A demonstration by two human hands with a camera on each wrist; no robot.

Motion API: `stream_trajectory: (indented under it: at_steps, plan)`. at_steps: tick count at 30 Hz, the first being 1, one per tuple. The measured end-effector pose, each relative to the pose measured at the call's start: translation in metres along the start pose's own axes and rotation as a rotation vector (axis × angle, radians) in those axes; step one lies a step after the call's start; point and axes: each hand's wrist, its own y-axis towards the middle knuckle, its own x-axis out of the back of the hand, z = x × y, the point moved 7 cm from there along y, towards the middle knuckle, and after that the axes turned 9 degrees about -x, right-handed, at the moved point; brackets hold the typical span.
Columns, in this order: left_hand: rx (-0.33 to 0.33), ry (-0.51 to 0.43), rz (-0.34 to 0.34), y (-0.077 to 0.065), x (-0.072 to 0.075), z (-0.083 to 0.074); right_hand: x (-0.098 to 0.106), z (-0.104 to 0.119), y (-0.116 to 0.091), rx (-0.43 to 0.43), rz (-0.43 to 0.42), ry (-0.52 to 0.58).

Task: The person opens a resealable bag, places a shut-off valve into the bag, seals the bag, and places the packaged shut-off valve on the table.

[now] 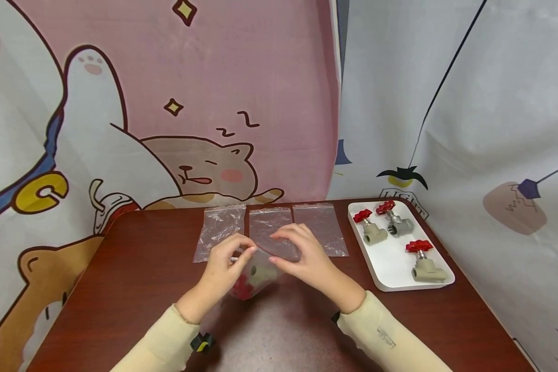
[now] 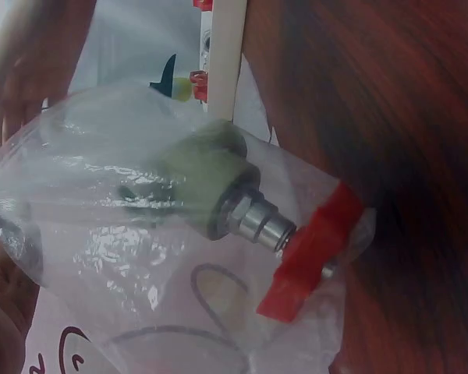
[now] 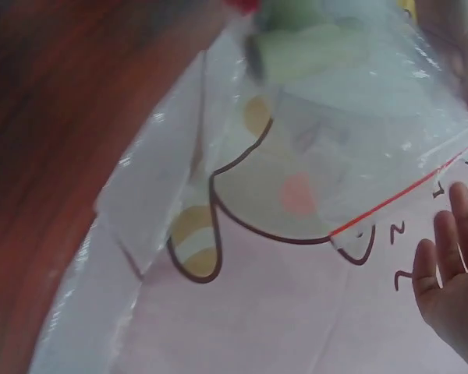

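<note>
A clear zip bag (image 1: 265,274) with a red seal line hangs above the table. Inside it lies a valve (image 2: 218,187) with a beige body, a metal stem and a red handle (image 2: 312,253). My left hand (image 1: 225,268) pinches the top corner of this bag between thumb and fingers. On the other side, my right hand (image 1: 307,256) has its thumb and forefinger spread apart, with the thumb tip close by the seal edge. In the right wrist view, the fingers (image 3: 448,245) of that hand are extended beside the red seal line.
Three flat clear zip bags, a left one (image 1: 220,225), a middle one (image 1: 265,219) and a right one (image 1: 323,232), lie along the table's back. At the right stands a white tray (image 1: 386,268) holding three red-handled valves. A printed cloth (image 1: 260,67) hangs behind the table.
</note>
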Motion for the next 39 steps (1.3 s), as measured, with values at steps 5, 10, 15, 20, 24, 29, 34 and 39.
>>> stream_trajectory:
  at_steps: [5, 10, 15, 20, 24, 29, 34, 39]
  plan:
    - [0.003, -0.009, 0.000, -0.003, -0.002, 0.002, -0.012, 0.007, 0.010, 0.013, 0.052, -0.012]
    - [0.007, -0.020, -0.007, -0.004, -0.002, 0.003, -0.016, 0.010, 0.012, 0.018, 0.038, -0.005]
    - [0.029, -0.015, -0.008, -0.006, -0.002, 0.005, -0.018, 0.011, 0.013, 0.037, 0.020, -0.036]
    - [0.020, -0.001, -0.012, -0.005, -0.001, 0.005, -0.019, 0.011, 0.014, 0.044, 0.015, -0.041]
    - [0.010, -0.006, -0.020, -0.004, -0.002, 0.003, -0.019, 0.011, 0.014, 0.060, 0.004, -0.040]
    - [-0.002, -0.012, -0.025, -0.004, -0.001, 0.001, -0.020, 0.012, 0.014, 0.070, -0.002, -0.034]
    - [-0.003, 0.010, -0.011, -0.005, -0.001, 0.001, -0.021, 0.012, 0.014, 0.063, 0.005, -0.021]
    - [-0.002, 0.039, 0.011, -0.007, -0.001, 0.001, -0.021, 0.010, 0.012, 0.055, 0.018, -0.014]
